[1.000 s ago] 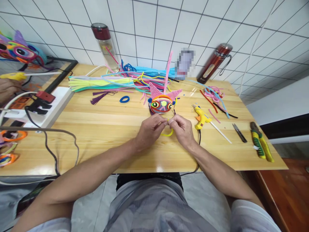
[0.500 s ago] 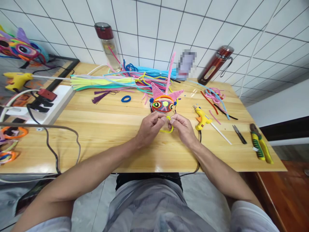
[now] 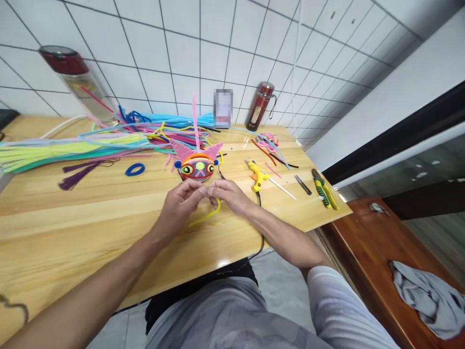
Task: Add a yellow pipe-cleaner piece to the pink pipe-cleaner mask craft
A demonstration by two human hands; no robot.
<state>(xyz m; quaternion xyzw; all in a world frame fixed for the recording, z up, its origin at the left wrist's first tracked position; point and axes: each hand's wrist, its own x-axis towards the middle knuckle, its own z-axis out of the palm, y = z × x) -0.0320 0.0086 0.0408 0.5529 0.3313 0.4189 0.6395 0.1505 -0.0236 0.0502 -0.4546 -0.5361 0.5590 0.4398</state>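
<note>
A yellow pipe cleaner (image 3: 206,216) hangs in a curve below my fingers, its upper end hidden between them. My left hand (image 3: 187,198) and my right hand (image 3: 225,194) meet fingertip to fingertip, both pinched closed on it. Just beyond them sits a colourful animal mask (image 3: 198,167) made of pipe cleaners, with round eyes and two pink pointed ears. One long pink pipe cleaner (image 3: 195,123) stands upright from its top. A blue ring (image 3: 134,169) lies to the left of the mask.
Bundles of pipe cleaners (image 3: 76,148) and a purple tassel (image 3: 74,177) lie at the left. On the right are a yellow glue gun (image 3: 258,175), small snips (image 3: 302,184) and pliers (image 3: 324,190). A glass bottle (image 3: 82,87) and a red flask (image 3: 260,107) stand at the back.
The camera view has swung to the right, so the table things appear further left. My hands stay together, and more of the yellow pipe cleaner now shows below them.
</note>
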